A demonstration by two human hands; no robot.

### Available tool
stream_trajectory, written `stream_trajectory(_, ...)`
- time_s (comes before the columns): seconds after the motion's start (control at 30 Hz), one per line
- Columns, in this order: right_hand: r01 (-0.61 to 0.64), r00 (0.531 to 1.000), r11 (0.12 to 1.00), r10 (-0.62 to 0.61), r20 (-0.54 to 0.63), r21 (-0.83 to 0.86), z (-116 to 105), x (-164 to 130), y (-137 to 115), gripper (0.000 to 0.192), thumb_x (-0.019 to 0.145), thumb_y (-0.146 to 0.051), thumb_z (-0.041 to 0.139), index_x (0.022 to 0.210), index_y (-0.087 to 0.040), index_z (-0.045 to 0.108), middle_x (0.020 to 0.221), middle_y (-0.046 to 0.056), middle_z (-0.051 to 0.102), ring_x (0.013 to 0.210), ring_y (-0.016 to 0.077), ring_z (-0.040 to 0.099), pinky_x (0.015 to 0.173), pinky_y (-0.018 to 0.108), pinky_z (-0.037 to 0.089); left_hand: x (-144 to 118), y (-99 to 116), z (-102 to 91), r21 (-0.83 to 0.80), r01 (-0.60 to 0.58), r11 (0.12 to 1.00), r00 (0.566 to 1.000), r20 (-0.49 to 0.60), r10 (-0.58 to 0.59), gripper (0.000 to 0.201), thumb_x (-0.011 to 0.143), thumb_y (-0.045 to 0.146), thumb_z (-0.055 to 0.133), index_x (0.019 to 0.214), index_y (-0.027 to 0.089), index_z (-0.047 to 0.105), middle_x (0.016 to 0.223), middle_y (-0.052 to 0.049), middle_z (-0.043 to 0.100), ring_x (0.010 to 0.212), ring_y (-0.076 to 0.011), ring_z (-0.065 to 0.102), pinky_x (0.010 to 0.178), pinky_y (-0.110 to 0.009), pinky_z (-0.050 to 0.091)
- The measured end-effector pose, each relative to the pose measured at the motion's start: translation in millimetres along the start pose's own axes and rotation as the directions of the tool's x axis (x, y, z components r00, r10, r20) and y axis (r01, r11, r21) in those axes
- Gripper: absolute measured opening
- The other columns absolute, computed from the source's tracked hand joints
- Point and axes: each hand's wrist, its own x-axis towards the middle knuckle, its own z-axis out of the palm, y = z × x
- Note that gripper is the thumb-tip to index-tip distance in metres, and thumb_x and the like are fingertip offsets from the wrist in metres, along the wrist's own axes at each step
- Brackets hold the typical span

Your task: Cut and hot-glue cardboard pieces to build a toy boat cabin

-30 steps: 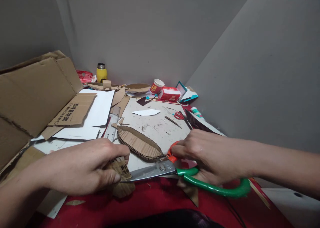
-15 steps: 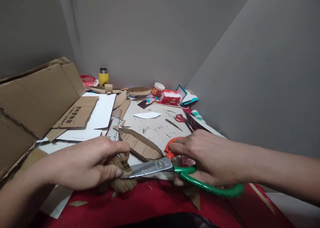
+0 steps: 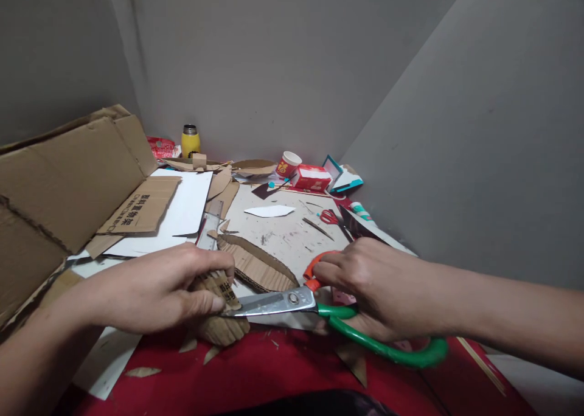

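Observation:
Pinched in my left hand (image 3: 168, 288) is a small printed piece of cardboard (image 3: 228, 293), creased and ragged along its lower part. My right hand (image 3: 365, 288) grips large scissors (image 3: 278, 301) with one orange and one green handle loop. Their blades point left and meet the cardboard by my left thumb; the blades look nearly closed. Just behind the scissors lies a boat-shaped cardboard form (image 3: 258, 263) with a raised rim. A pinkish item (image 3: 342, 295) shows partly beneath my right hand.
Folded cardboard (image 3: 68, 179) stands at the left, beside white sheets (image 3: 191, 206). A ruler (image 3: 210, 224), small red scissors (image 3: 329, 216) and a white paper cutout (image 3: 270, 211) lie mid-table. Behind stand a yellow bottle (image 3: 190, 141), a paper cup (image 3: 289, 162) and a red box (image 3: 311, 177).
The scissor blades have closed further on the cardboard, and their tips sit slightly higher. My left hand has shifted up a little with the piece.

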Motion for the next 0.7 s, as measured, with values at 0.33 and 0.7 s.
stream_trajectory(0.33,-0.052,0.998,0.996,0.054,0.015,-0.071,-16,-2,1,0.016,0.081,-0.035,0.051,0.078,-0.019,0.054,0.073,0.006,0.062,0.057,0.0181,0.054,0.055,0.029,0.030,-7,-10,2.1,0.076,0.181,0.981,0.980,-0.093,-0.174,0.047,0.083,0.048,0.059,0.127,0.030,0.060,0.107,-0.004,0.070,0.094,-0.0248,0.065,0.079,-0.029,0.049)
stream_trajectory(0.7,-0.176,0.944,0.939,0.246,-0.218,0.295,-8,-40,15,0.038,0.090,-0.053,0.047,0.091,-0.019,0.063,0.075,0.007,0.063,0.064,0.0196,0.057,0.060,0.030,0.045,2,-15,-0.5,-0.095,-0.071,0.993,0.838,-0.545,0.008,0.015,0.091,0.036,0.053,0.096,0.022,0.057,0.072,0.004,0.063,0.058,-0.0117,0.058,0.051,-0.020,0.047)
